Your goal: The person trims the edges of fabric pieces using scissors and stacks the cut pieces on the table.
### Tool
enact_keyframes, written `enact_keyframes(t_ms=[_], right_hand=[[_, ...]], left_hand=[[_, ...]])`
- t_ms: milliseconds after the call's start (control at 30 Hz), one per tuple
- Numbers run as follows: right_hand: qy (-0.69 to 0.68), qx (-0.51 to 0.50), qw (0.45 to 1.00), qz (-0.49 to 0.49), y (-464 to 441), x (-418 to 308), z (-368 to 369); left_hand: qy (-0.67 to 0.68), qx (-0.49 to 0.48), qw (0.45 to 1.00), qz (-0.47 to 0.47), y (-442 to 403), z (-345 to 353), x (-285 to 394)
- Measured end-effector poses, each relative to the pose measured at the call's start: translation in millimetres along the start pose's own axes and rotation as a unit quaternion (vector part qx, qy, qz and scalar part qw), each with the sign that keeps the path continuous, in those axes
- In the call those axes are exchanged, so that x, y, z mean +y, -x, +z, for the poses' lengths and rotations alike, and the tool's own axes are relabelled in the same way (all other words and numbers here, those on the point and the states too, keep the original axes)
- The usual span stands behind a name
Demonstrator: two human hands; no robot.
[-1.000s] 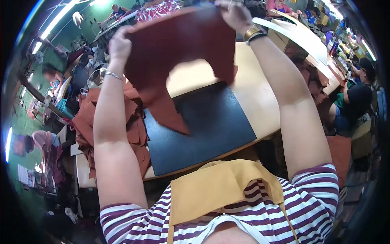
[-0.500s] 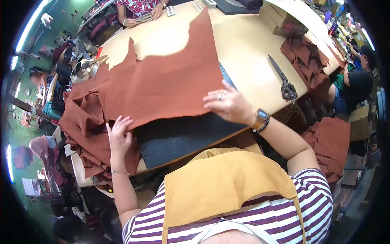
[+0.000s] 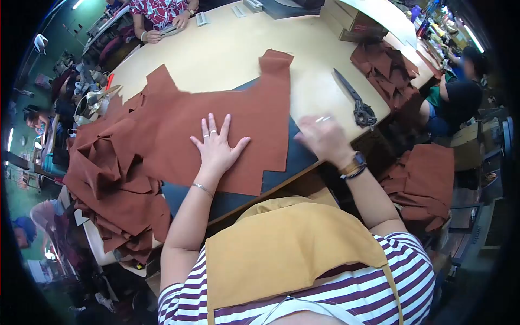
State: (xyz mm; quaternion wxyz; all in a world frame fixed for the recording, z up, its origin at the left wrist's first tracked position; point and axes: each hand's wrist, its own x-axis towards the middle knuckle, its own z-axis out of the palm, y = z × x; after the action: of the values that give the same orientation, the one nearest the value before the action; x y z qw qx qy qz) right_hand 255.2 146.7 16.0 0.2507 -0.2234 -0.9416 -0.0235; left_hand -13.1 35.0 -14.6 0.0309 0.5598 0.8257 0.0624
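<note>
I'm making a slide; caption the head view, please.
Left hand spread on rust-brown fabric over a dark mat, scissors lying to the right.

We saw bright, even light across the pale worktop (image 3: 227, 62), strongest toward its far edge, while deep shadow filled the space under its near edge. White tube lights glared at upper left (image 3: 78, 4) and upper right (image 3: 474, 39). Our right hand (image 3: 325, 138) was smeared by motion; our left hand (image 3: 216, 149) looked fairly sharp. The wide lens bent the surroundings into a circle, its soft, stretched rim sinking into black corners.
</note>
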Motion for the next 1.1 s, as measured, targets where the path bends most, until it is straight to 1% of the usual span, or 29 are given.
enact_keyframes(t_ms=[33,67,100,133,167,233,300,367,433,467,500,567,600,633,700,733,767,800,833,867,900,933,1000,1033,1100], right_hand=[[0.013,0.025,0.997,0.079,12,30,-2],[0.100,0.031,0.989,0.106,23,56,-9],[0.159,-0.006,0.967,0.201,38,75,-16],[0.108,0.041,0.951,0.287,67,111,-2],[0.076,-0.029,0.929,0.361,75,117,-14],[0.038,-0.041,0.921,0.386,88,127,-22],[0.033,-0.048,0.922,0.382,90,133,-24],[0.041,-0.048,0.925,0.375,92,142,-20],[0.021,-0.103,0.895,0.434,89,163,-14],[0.056,-0.105,0.901,0.417,87,168,-13],[0.039,-0.150,0.893,0.423,80,173,-18],[0.007,-0.238,0.870,0.431,64,184,-28],[-0.020,-0.236,0.868,0.436,66,196,-21],[-0.131,-0.221,0.843,0.472,63,195,-22],[-0.344,-0.179,0.760,0.522,51,185,-32],[-0.457,-0.134,0.693,0.541,44,163,-45],[-0.509,-0.080,0.663,0.543,51,157,-42],[-0.604,-0.053,0.618,0.500,61,148,-34],[-0.646,0.005,0.586,0.489,68,127,-33],[-0.652,0.009,0.571,0.499,61,99,-41],[-0.665,-0.007,0.595,0.452,76,91,-37],[-0.683,0.033,0.552,0.476,77,58,-47],[-0.740,-0.002,0.507,0.441,102,30,-46],[-0.728,-0.025,0.497,0.472,110,15,-50],[-0.769,-0.100,0.459,0.434,121,-5,-51]], left_hand=[[0.003,-0.008,0.999,0.046,-4,1,2],[0.005,-0.016,0.996,0.090,-6,0,2],[0.007,-0.024,0.991,0.133,-8,-3,-1],[0.011,-0.037,0.983,0.177,-9,-9,-11],[0.029,-0.049,0.973,0.225,-11,-14,-29],[-0.023,-0.075,0.961,0.267,-13,-33,-72],[-0.086,-0.071,0.957,0.267,-10,-49,-126],[-0.145,-0.097,0.948,0.266,-3,-71,-178],[-0.220,-0.128,0.931,0.261,2,-101,-206],[-0.233,-0.098,0.930,0.267,0,-105,-217],[-0.224,-0.016,0.929,0.294,-3,-105,-216],[-0.194,0.076,0.934,0.290,-10,-107,-174],[-0.152,0.106,0.939,0.291,-15,-102,-144],[-0.109,0.136,0.941,0.291,-20,-95,-111],[0.016,0.153,0.940,0.305,-35,-56,-54],[0.063,0.126,0.951,0.276,-29,-48,-16],[0.089,0.120,0.950,0.274,-32,-28,9],[0.105,0.109,0.949,0.275,-37,-11,28],[0.115,0.097,0.953,0.264,-41,2,42],[0.120,0.086,0.959,0.241,-45,17,46],[0.124,0.075,0.965,0.217,-48,26,50],[0.128,0.066,0.966,0.215,-49,26,50],[0.129,0.042,0.967,0.216,-48,24,45],[0.137,0.036,0.967,0.213,-47,23,42],[0.152,0.023,0.966,0.209,-43,21,37]])
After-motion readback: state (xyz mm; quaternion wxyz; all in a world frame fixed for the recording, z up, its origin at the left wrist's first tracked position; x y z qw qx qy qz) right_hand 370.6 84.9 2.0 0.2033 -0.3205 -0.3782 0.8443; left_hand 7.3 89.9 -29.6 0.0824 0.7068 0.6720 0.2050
